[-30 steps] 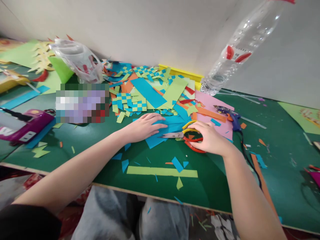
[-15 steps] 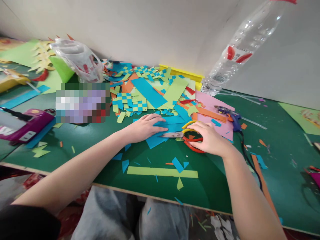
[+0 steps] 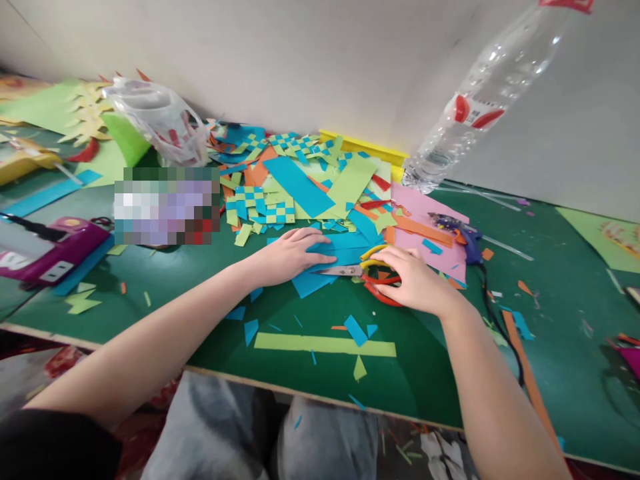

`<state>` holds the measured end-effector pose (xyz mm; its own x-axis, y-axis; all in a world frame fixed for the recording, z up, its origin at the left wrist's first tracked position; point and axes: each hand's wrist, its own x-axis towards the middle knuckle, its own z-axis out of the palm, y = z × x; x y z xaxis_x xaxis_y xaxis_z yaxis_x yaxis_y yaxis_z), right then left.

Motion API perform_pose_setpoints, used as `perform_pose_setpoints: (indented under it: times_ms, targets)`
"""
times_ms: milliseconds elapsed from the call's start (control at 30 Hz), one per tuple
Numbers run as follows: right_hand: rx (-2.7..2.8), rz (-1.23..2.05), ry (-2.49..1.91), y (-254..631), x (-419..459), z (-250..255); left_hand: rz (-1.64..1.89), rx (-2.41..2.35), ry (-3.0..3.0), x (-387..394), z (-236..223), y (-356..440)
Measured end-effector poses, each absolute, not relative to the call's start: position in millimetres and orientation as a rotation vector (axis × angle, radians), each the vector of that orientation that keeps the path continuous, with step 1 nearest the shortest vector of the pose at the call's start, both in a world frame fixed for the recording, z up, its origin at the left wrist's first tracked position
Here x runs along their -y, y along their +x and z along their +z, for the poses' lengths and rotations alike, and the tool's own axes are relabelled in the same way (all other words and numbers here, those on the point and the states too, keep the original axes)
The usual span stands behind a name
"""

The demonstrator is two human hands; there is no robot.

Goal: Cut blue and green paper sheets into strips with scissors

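Note:
My left hand [image 3: 287, 255] lies flat, fingers stretched out, pressing on a blue paper sheet [image 3: 313, 279] on the green table [image 3: 300, 360]. My right hand [image 3: 413, 280] is curled over the red and yellow handles of a pair of scissors [image 3: 370, 272], whose metal blades point left across the blue sheet toward my left fingertips. Just behind both hands lies a heap of blue, green and orange paper strips and woven squares [image 3: 300, 180].
A clear plastic bottle [image 3: 475, 100] leans against the wall at the right. A blue glue gun [image 3: 463, 233] lies on pink paper, its cord running toward me. A purple device [image 3: 55, 250] sits at the left, a plastic bag [image 3: 155, 123] behind it. A long green strip [image 3: 325, 344] lies near the table's front edge.
My right hand has slid slightly left and closed further over the scissor handles. My left hand stays put on the blue sheet.

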<state>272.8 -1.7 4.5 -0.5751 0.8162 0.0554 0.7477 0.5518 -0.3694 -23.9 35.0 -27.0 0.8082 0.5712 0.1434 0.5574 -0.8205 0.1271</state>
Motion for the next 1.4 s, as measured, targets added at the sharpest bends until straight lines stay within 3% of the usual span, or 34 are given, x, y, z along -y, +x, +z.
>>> perform_pose_setpoints:
  times_ms: [767,1067,1400]
  targets:
    - [2.576,0.425,-1.308,268.4,4.9,7.2,0.252,-0.932,2.915,-33.5,-25.5,-22.7]
    - [2.566,0.388,-1.295,271.9,3.7,7.9,0.408,-1.058,2.816,-27.6,-27.6,-7.7]
    - [2.569,0.443,-1.327,274.8,3.1,7.2,0.348,-0.795,2.892,-36.5,-13.6,-33.3]
